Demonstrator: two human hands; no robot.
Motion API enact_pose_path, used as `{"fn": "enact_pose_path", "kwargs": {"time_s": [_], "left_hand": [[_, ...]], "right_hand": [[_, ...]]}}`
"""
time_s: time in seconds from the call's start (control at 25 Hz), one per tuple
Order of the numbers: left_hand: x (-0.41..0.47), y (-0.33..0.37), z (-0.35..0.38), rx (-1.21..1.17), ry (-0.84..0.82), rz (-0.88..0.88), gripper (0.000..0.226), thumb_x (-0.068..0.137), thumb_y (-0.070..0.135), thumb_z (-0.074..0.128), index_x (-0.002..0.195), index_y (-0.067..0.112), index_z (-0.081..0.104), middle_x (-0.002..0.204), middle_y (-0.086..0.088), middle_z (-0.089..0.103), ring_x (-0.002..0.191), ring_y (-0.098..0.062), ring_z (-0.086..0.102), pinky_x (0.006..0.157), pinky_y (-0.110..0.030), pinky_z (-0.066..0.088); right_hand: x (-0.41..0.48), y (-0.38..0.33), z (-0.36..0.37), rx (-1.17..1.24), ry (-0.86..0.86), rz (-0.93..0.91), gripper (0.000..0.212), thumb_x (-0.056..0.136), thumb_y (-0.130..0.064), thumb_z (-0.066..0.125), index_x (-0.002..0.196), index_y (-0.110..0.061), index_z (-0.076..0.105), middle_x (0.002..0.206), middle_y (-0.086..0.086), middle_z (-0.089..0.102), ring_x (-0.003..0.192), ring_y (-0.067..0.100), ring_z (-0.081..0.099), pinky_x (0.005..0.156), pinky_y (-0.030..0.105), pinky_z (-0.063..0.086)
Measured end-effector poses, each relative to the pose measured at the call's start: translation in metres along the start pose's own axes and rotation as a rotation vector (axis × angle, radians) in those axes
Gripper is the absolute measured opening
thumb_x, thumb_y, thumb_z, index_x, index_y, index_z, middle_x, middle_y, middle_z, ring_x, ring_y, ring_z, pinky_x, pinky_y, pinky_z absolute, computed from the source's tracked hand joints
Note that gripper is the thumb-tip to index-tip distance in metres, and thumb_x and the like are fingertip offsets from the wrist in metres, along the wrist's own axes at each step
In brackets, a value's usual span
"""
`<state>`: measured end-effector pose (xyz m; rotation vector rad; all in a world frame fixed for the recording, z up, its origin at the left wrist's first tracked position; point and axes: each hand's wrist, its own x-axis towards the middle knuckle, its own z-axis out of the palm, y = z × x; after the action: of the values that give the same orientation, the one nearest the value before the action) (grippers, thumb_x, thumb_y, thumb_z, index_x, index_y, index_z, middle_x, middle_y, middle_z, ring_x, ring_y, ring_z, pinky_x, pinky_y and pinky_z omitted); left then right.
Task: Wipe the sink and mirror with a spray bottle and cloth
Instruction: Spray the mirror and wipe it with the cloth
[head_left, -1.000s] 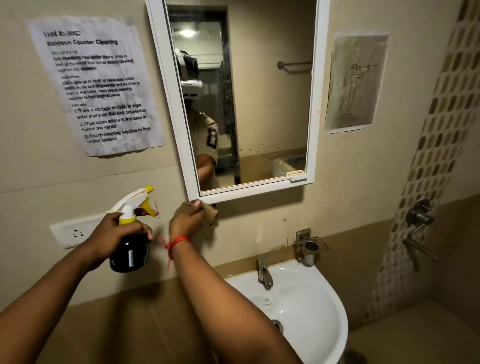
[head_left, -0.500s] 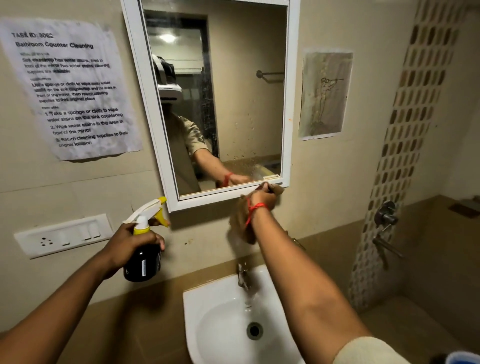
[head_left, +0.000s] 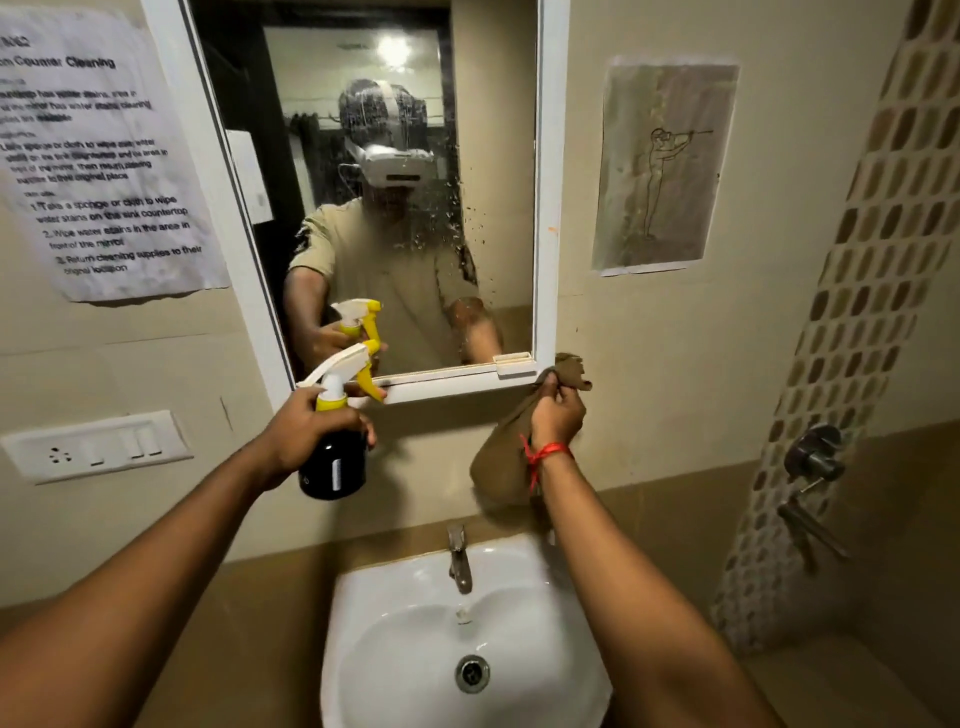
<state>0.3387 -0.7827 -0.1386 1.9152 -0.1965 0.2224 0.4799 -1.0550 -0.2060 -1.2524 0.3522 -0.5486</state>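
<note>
A white-framed mirror (head_left: 498, 218) hangs on the wall, its glass spotted with droplets on the right side. My left hand (head_left: 298, 428) grips a black spray bottle (head_left: 335, 462) with a white and yellow trigger head, nozzle level with the mirror's bottom frame. My right hand (head_left: 556, 415) clutches a brown cloth (head_left: 501, 462) just under the mirror's lower right corner; the cloth hangs down past my wrist. The white sink (head_left: 415, 654) with its metal tap (head_left: 460, 561) sits below, between my arms.
A printed task sheet (head_left: 104, 156) is taped left of the mirror, a drawing (head_left: 665, 166) to its right. A white switch panel (head_left: 93, 449) is on the left wall. Shower valves (head_left: 813, 462) stick out by the mosaic tile strip at right.
The view has swung so that the mirror and sink are centred. My left hand has brought the bottle right and up to the mirror's bottom edge. My right hand with the cloth moved from the mirror's lower left to its lower right corner.
</note>
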Motion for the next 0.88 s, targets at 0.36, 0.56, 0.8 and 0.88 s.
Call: {"fn": "enact_pose_path", "kwargs": {"time_s": [0.36, 0.56, 0.8, 0.88], "left_hand": [[-0.027, -0.003, 0.022, -0.002, 0.081, -0.047, 0.038, 0.077, 0.010, 0.063, 0.114, 0.001, 0.069, 0.078, -0.021, 0.074, 0.072, -0.034, 0.070, 0.073, -0.037, 0.059], [-0.048, 0.001, -0.006, 0.016, 0.136, -0.036, 0.040, 0.077, 0.010, 0.062, 0.116, -0.001, 0.067, 0.080, -0.020, 0.075, 0.073, -0.033, 0.071, 0.072, -0.035, 0.060], [-0.060, -0.009, -0.025, 0.037, 0.122, -0.050, 0.048, 0.073, 0.024, 0.066, 0.117, 0.005, 0.069, 0.083, -0.019, 0.077, 0.077, -0.032, 0.073, 0.078, -0.037, 0.062], [-0.058, -0.012, -0.022, 0.030, 0.110, -0.046, 0.048, 0.073, 0.026, 0.066, 0.118, 0.006, 0.069, 0.085, -0.022, 0.076, 0.078, -0.032, 0.074, 0.078, -0.035, 0.061]], "right_hand": [[-0.028, -0.011, 0.002, -0.195, -0.117, -0.908, 0.046, 0.082, 0.010, 0.051, 0.127, 0.002, 0.061, 0.144, 0.025, 0.050, 0.139, 0.034, 0.044, 0.118, 0.045, 0.034], [-0.069, 0.050, 0.049, -0.633, -0.734, -1.355, 0.067, 0.088, 0.011, 0.052, 0.151, -0.006, 0.036, 0.161, 0.009, 0.026, 0.154, 0.020, 0.010, 0.126, 0.041, 0.014], [-0.099, 0.109, 0.003, -0.563, -0.753, -0.879, 0.045, 0.103, -0.009, 0.036, 0.138, -0.030, 0.054, 0.147, -0.011, 0.049, 0.140, 0.006, 0.041, 0.116, 0.022, 0.033], [-0.116, 0.098, -0.007, -0.469, -0.518, -0.495, 0.039, 0.098, -0.014, 0.041, 0.128, -0.029, 0.059, 0.126, -0.005, 0.066, 0.116, 0.019, 0.063, 0.095, 0.021, 0.047]]}}
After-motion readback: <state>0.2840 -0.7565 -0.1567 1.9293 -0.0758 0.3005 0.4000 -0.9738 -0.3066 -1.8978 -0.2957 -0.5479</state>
